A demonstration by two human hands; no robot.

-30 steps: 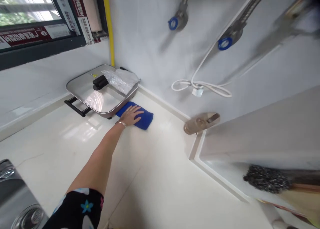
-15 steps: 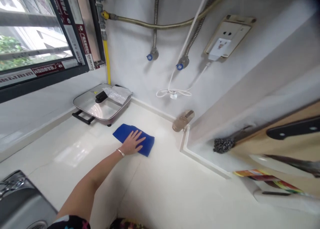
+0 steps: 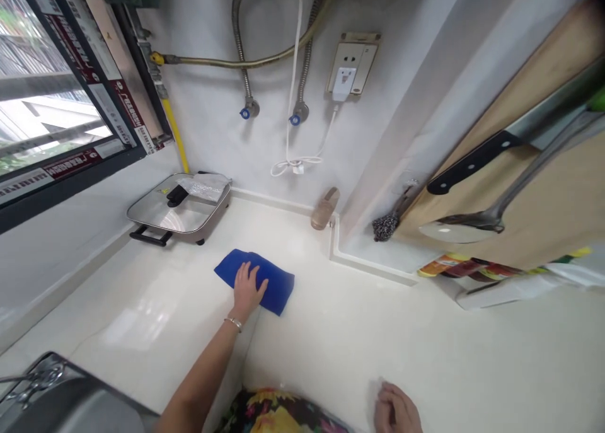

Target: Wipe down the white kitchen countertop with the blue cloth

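A blue cloth (image 3: 276,285) lies spread out on the pale countertop (image 3: 321,338). My left hand (image 3: 248,289), with a bracelet at the wrist, rests on top of the cloth's near-left part, fingers apart and slightly bent. At the bottom edge of the view my right hand (image 3: 397,409) is near the counter, its fingers curled in and nothing visible in them. Behind the cloth to the left stands an electric pan (image 3: 193,215) with a glass lid and a plastic wrapper on it.
A metal sink (image 3: 85,404) is at the lower left. Along the wall are a brown bottle-like object (image 3: 324,209), a plugged-in cord (image 3: 326,140) and hoses. On the right, a scouring ball (image 3: 385,227), a knife handle (image 3: 472,166) and a ladle (image 3: 515,193) hang.
The view has turned to the right. My right hand has come into sight at the bottom. My left hand's fingers have drawn in a little on the cloth, which keeps its place.
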